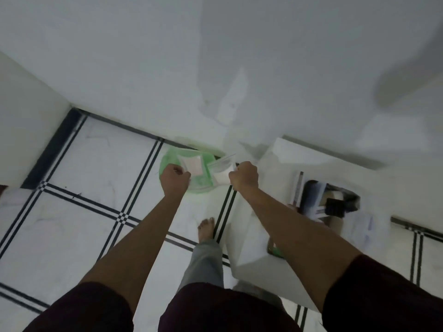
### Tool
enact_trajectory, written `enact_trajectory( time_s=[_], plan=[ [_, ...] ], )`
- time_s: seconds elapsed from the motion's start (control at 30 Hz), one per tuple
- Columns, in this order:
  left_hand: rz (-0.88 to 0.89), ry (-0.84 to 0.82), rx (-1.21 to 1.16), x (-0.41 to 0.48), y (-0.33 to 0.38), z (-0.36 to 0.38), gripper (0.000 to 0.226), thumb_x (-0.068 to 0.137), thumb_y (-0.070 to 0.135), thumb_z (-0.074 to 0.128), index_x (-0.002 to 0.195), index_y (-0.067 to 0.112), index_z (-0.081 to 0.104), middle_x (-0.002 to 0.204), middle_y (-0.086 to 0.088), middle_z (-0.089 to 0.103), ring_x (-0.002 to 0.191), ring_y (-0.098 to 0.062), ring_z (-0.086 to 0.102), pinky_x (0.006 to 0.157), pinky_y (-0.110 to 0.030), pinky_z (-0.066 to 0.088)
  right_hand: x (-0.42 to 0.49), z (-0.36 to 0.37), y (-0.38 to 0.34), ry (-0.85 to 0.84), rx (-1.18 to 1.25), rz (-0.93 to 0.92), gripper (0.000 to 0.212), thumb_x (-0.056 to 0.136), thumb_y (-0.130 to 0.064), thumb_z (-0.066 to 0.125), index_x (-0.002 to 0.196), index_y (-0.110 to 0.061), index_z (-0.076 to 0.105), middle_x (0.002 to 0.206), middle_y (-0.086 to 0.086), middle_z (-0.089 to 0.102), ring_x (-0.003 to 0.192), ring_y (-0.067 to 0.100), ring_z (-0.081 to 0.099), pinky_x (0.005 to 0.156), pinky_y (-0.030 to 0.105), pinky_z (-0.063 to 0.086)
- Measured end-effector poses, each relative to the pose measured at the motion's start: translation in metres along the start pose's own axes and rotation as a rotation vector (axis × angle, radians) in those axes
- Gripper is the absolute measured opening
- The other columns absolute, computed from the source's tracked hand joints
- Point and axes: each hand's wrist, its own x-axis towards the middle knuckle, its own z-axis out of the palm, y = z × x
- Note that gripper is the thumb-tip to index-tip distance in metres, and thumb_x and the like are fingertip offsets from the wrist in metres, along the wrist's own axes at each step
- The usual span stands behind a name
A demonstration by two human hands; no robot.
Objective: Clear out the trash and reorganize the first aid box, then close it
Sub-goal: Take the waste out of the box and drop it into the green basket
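Note:
A green bin [201, 182] stands on the tiled floor against the wall, below both my hands. My left hand [174, 179] is closed on a clear wrapper with a pale pinkish pad [193, 165] over the bin. My right hand [244, 176] is closed on white and clear packaging [221, 171] at the bin's right rim. The first aid box [318, 200] lies open on the white table to the right, with dark items and a roll inside; it is blurred.
The white table [259, 236] fills the right side, with papers [366, 226] near the box and a small green item [276, 251] by my right forearm. My bare foot [206, 228] stands on the floor between table and bin. White walls close the corner.

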Motion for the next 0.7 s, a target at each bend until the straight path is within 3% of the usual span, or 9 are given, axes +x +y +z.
enact_trajectory(
  time_s=[0.1, 0.2, 0.3, 0.43, 0.5, 0.57, 0.7],
  plan=[
    [-0.041, -0.02, 0.079, 0.063, -0.021, 0.01, 0.018, 0.071, 0.004, 0.068, 0.088, 0.004, 0.061, 0.089, -0.017, 0.07, 0.078, -0.033, 0.069, 0.074, -0.044, 0.059, 0.04, 0.059, -0.007, -0.07, -0.052, 0.037, 0.004, 0.076, -0.005, 0.058, 0.078, -0.002, 0.059, 0.08, 0.014, 0.061, 0.082, 0.034, 0.069, 0.058, 0.029, 0.05],
    [-0.057, -0.044, 0.141, 0.119, -0.044, 0.026, 0.021, 0.072, 0.004, 0.067, 0.092, 0.002, 0.061, 0.09, -0.017, 0.07, 0.08, -0.03, 0.067, 0.075, -0.036, 0.056, 0.08, 0.116, -0.004, -0.101, -0.071, 0.083, 0.017, 0.072, 0.0, 0.059, 0.063, -0.008, 0.046, 0.071, 0.011, 0.054, 0.073, 0.033, 0.067, 0.049, 0.026, 0.044],
    [-0.07, -0.065, 0.186, 0.17, -0.074, 0.046, 0.024, 0.074, 0.002, 0.065, 0.098, 0.0, 0.062, 0.09, -0.017, 0.07, 0.077, -0.025, 0.061, 0.071, -0.028, 0.047, 0.118, 0.17, 0.007, -0.132, -0.099, 0.144, 0.019, 0.076, -0.001, 0.059, 0.064, -0.007, 0.046, 0.07, 0.01, 0.054, 0.063, 0.026, 0.057, 0.041, 0.021, 0.034],
    [-0.072, -0.106, 0.247, 0.22, -0.117, 0.065, 0.029, 0.074, 0.003, 0.064, 0.103, 0.001, 0.06, 0.089, -0.017, 0.07, 0.082, -0.029, 0.064, 0.072, -0.028, 0.046, 0.154, 0.23, 0.025, -0.183, -0.123, 0.169, 0.026, 0.084, -0.01, 0.062, 0.063, -0.005, 0.046, 0.059, 0.003, 0.045, 0.061, 0.023, 0.052, 0.042, 0.02, 0.03],
    [-0.092, -0.146, 0.272, 0.233, -0.139, 0.068, 0.035, 0.075, 0.005, 0.065, 0.109, 0.002, 0.059, 0.092, -0.016, 0.071, 0.086, -0.03, 0.065, 0.073, -0.027, 0.045, 0.161, 0.247, 0.031, -0.245, -0.15, 0.178, 0.014, 0.086, -0.014, 0.062, 0.084, 0.0, 0.058, 0.075, 0.007, 0.056, 0.075, 0.028, 0.06, 0.053, 0.024, 0.042],
    [-0.094, -0.19, 0.308, 0.231, -0.157, 0.068, 0.038, 0.078, 0.007, 0.064, 0.114, 0.002, 0.057, 0.096, -0.017, 0.072, 0.095, -0.03, 0.064, 0.075, -0.025, 0.041, 0.16, 0.252, 0.04, -0.276, -0.209, 0.186, 0.022, 0.086, -0.01, 0.059, 0.103, 0.004, 0.059, 0.095, 0.014, 0.064, 0.089, 0.032, 0.065, 0.062, 0.029, 0.048],
    [-0.014, -0.216, 0.374, 0.199, -0.176, 0.057, 0.03, 0.083, 0.008, 0.059, 0.112, -0.001, 0.059, 0.106, -0.021, 0.07, 0.102, -0.035, 0.063, 0.089, -0.034, 0.046, 0.135, 0.242, 0.049, -0.313, -0.421, 0.05, 0.021, 0.089, -0.012, 0.051, 0.106, 0.001, 0.057, 0.108, 0.016, 0.062, 0.098, 0.032, 0.062, 0.07, 0.032, 0.047]
  ],
)
